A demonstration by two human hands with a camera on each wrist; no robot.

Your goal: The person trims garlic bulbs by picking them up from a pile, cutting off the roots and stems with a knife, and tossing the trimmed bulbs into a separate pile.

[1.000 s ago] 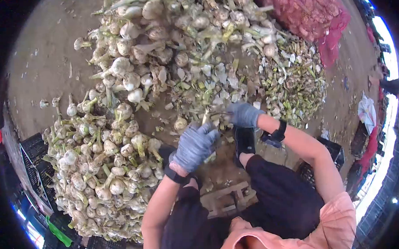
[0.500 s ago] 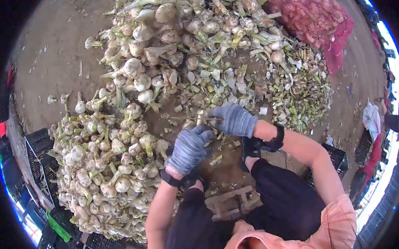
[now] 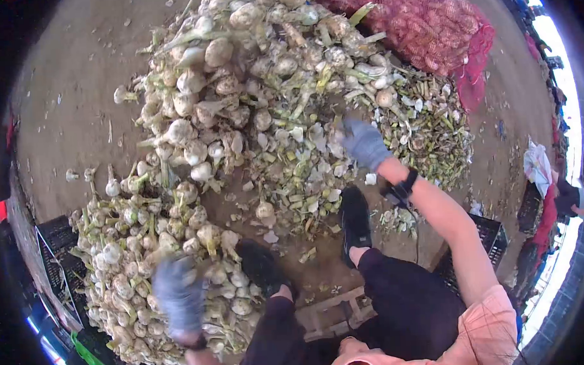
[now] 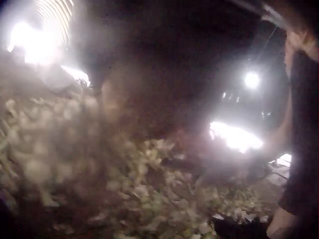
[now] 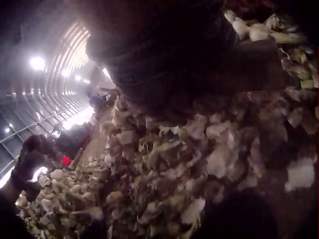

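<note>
My gloved left hand (image 3: 179, 296) is blurred over the lower left garlic pile (image 3: 125, 285); its fingers and anything in them cannot be made out. In the head view my gloved right hand (image 3: 366, 144) is above the peel and stem scraps (image 3: 304, 175), left of a heap of cut scraps (image 3: 432, 139). The right wrist view shows the dark right hand (image 5: 164, 55) with a flat, square-ended blade (image 5: 259, 67) jutting from it, its fingers curled. The left wrist view is blurred and shows scraps (image 4: 149, 189) below.
A larger heap of garlic with stems (image 3: 217, 76) lies at the upper middle. Behind it is a red mesh sack (image 3: 422, 30). A single bulb (image 3: 265, 210) lies near the left shoe (image 3: 263, 267). Black crates (image 3: 490, 237) stand at the right; a wooden pallet piece (image 3: 335, 313) lies between the legs.
The hands have parted from their close position in the middle. The left has swung left and down over the lower pile; the right has moved up and slightly right over the scraps.
</note>
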